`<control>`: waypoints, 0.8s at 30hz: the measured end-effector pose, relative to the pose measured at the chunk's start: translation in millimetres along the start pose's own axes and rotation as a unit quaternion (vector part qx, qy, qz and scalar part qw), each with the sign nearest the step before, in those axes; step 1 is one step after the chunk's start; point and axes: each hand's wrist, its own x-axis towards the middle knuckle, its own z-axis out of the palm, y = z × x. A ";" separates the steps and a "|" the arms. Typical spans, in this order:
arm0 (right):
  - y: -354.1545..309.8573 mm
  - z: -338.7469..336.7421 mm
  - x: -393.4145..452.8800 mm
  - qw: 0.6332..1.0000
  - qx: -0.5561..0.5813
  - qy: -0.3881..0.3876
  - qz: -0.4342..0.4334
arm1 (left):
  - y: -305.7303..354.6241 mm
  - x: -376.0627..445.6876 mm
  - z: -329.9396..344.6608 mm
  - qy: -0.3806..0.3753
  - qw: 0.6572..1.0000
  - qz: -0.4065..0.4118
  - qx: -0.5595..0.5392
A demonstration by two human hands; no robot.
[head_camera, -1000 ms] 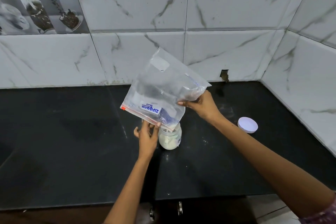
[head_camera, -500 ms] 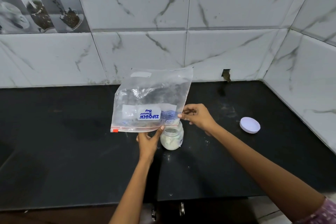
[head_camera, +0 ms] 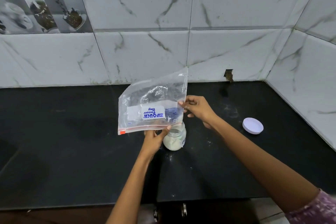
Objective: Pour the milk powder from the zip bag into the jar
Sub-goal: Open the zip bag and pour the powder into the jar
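A clear zip bag [head_camera: 154,102] with a blue printed label hangs upside down above the counter, its red zip strip at the bottom; it looks nearly empty. My left hand [head_camera: 154,139] pinches the zip edge from below. My right hand [head_camera: 198,108] pinches the bag's right side edge. Just under the bag's lower right corner stands a small glass jar [head_camera: 175,139] with white milk powder in it, uncapped, right beside my left hand.
The jar's white lid [head_camera: 253,125] lies flat on the black counter [head_camera: 72,147] to the right. A little spilled powder dusts the counter near the jar. Marble-tiled walls close off the back and right side. The counter's front edge runs near the bottom.
The bag swung down from its steep tilt and now hangs flatter and lower, with my right hand dropping to its side edge. My left hand stayed by the jar.
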 end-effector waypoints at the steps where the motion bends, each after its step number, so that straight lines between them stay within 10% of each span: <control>1: -3.0 0.5 0.7 1.000 0.005 0.013 -0.008 | -0.8 0.7 -0.9 0.000 1.000 0.000 0.002; 24: -14.4 20.7 -13.6 0.997 0.003 0.014 -0.080 | -14.2 -2.8 -5.5 -0.022 0.999 0.001 -0.045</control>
